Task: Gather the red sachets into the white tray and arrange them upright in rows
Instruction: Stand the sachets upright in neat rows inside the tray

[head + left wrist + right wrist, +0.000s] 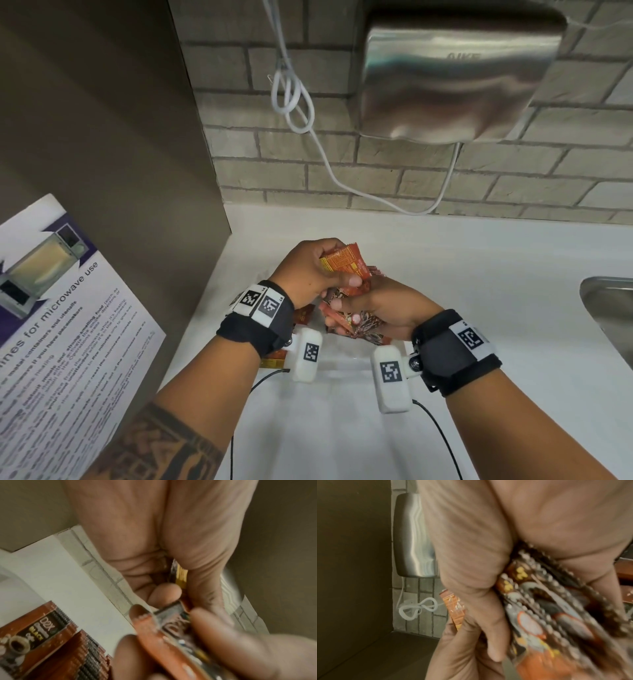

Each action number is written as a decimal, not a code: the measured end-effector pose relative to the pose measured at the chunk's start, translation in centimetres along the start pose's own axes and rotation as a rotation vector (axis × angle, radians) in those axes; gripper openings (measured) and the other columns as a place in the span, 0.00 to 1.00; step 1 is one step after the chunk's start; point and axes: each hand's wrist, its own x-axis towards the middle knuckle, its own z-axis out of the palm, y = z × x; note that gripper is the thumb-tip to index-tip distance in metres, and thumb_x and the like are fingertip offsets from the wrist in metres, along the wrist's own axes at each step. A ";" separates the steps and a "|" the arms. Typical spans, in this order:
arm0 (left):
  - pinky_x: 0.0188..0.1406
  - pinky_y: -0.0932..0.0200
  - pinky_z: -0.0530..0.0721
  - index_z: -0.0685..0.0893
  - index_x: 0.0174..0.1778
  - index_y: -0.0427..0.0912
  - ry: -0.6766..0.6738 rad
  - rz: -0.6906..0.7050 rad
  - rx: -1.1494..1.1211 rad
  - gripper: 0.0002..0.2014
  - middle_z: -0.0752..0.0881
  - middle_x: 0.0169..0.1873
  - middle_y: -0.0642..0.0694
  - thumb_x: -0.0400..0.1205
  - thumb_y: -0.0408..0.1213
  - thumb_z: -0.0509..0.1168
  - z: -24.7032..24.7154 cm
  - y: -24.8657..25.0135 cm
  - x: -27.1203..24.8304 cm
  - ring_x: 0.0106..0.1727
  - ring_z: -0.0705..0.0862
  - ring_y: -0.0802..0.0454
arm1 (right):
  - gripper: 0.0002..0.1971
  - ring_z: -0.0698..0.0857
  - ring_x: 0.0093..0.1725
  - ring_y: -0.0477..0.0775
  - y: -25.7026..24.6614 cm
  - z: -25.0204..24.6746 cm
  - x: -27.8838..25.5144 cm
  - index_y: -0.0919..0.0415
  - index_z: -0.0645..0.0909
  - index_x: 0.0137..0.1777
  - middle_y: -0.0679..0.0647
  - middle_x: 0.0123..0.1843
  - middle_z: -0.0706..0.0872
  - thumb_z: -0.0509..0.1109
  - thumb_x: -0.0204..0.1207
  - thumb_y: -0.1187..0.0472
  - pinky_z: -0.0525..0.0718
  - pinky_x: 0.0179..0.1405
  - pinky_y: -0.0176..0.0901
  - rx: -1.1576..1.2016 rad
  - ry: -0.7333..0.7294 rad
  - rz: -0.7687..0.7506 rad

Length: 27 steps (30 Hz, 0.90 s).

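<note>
My left hand (pixel 310 270) was curled round a bundle of red sachets (pixel 344 265), thumb pressed across their printed faces, holding them above the white table (pixel 462 274). My right hand (pixel 383 308) sat just below and touching it, fingers wrapped round a second bundle (pixel 359 325) whose coffee-cup pictures faced up at me. The two bundles met between my palms. Both hands hung over the white tray (pixel 342 363), which lay on the table close to my body, its rim partly hidden by the wrist cameras.

In the left wrist view a packed row of sachets (pixel 56 646) stood on edge, one pressed against the next; whether they stood inside the tray I could not tell from that view. A few more sachets (pixel 303 313) lay left of the tray, under my left wrist.

On the brick wall beyond the tray hung a steel hand dryer (pixel 455 75) with a knotted white cable (pixel 291 99) beside it. Right of the tray was the edge of a metal sink (pixel 606 308); left of it, a microwave notice (pixel 61 308) on the brown panel.
</note>
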 end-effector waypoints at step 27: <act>0.25 0.58 0.86 0.83 0.57 0.36 0.078 -0.235 -0.582 0.07 0.89 0.42 0.36 0.87 0.29 0.62 -0.6 -1.2 -1.5 0.34 0.89 0.42 | 0.22 0.88 0.39 0.61 0.5 -0.8 0.5 0.58 0.74 0.53 0.67 0.45 0.87 0.72 0.69 0.83 0.88 0.42 0.54 0.366 0.298 -0.307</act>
